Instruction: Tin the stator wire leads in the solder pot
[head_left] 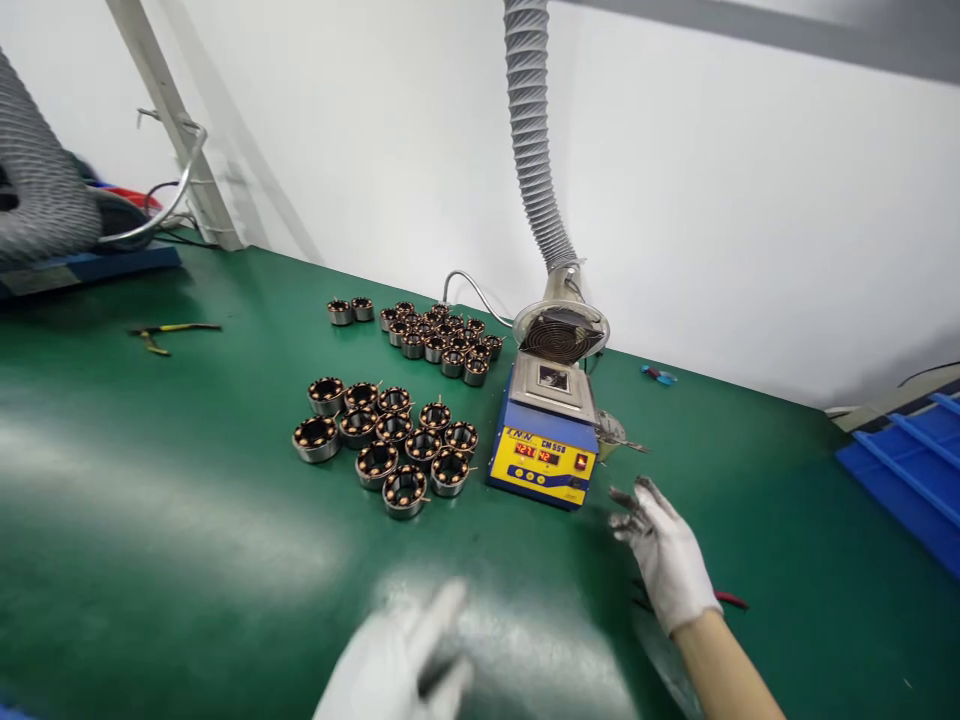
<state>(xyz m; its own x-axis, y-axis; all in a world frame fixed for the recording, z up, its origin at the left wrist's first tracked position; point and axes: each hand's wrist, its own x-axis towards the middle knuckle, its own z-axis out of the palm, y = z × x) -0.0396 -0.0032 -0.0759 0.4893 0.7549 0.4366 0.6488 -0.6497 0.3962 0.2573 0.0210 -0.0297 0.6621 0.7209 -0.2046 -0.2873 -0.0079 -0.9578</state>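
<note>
My left hand [397, 655], in a white glove and blurred by motion, is low over the bench with its fingers apart and nothing visible in them. In a white glove with darkened fingertips, my right hand [664, 555] is open, just right of a blue and yellow solder pot [544, 450] with a lit red display. Below that hand, a tool with a red handle [731, 600] is partly hidden. Left of the pot sit two groups of motor stators with copper windings, a front group [394, 430] and a back group [442, 335].
A fume extraction hose [529, 130] ends in a round hood [562, 330] over the pot. Yellow-handled pliers [176, 328] lie at the left of the green bench [187, 500]. Blue plastic trays [915, 470] stand at the right. A small blue item [658, 375] lies near the wall.
</note>
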